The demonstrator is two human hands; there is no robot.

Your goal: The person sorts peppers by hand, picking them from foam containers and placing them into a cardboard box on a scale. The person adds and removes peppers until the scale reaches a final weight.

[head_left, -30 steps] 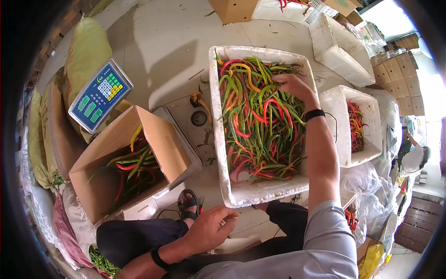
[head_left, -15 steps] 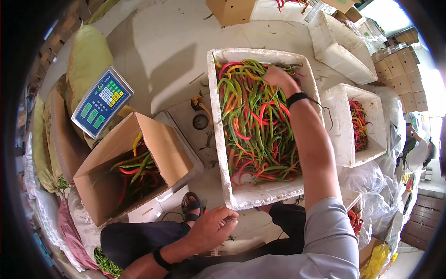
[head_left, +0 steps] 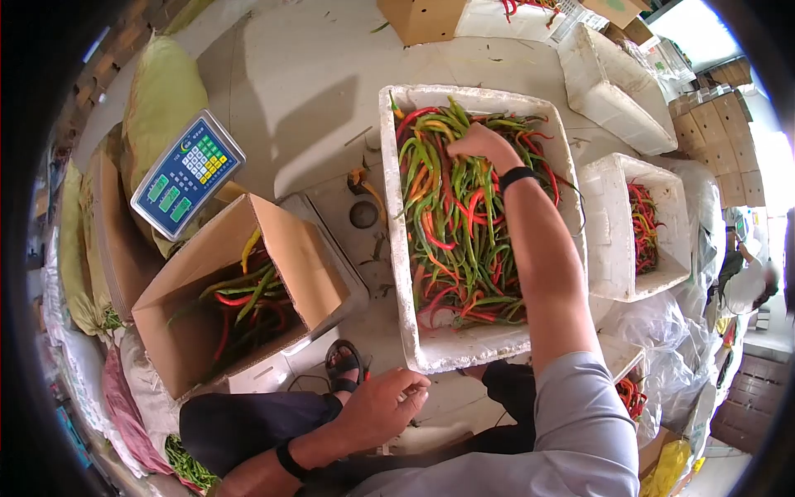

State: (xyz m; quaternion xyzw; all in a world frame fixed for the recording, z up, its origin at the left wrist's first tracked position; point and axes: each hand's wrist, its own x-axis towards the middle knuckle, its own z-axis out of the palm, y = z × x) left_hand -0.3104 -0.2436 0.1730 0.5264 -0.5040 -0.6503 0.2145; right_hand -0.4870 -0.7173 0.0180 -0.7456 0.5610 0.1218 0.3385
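Observation:
Long red, green and orange chili peppers (head_left: 464,224) fill most of a white foam box (head_left: 476,354) in front of me. My right hand (head_left: 483,143) is down among the peppers in the box's upper part, fingers curled onto some of them, with the fingertips partly hidden. Just off the box's near edge, my left hand (head_left: 385,406) hangs with its fingers loosely curled and nothing visible in them. To the left, an open cardboard box (head_left: 182,306) holds a smaller heap of chili peppers (head_left: 248,302), tilted on the platform of a scale (head_left: 344,286).
The scale's display and keypad (head_left: 189,176) stand at the left, beside full sacks (head_left: 166,83). Right of the pepper box are another foam box (head_left: 609,224) with red peppers, an empty foam box (head_left: 617,91) and plastic sheeting (head_left: 654,323). Another person (head_left: 745,286) is at the far right.
My right hand has shifted left and slightly down across the peppers, stirring those around it. My left hand has barely moved. The whole view has shifted a little.

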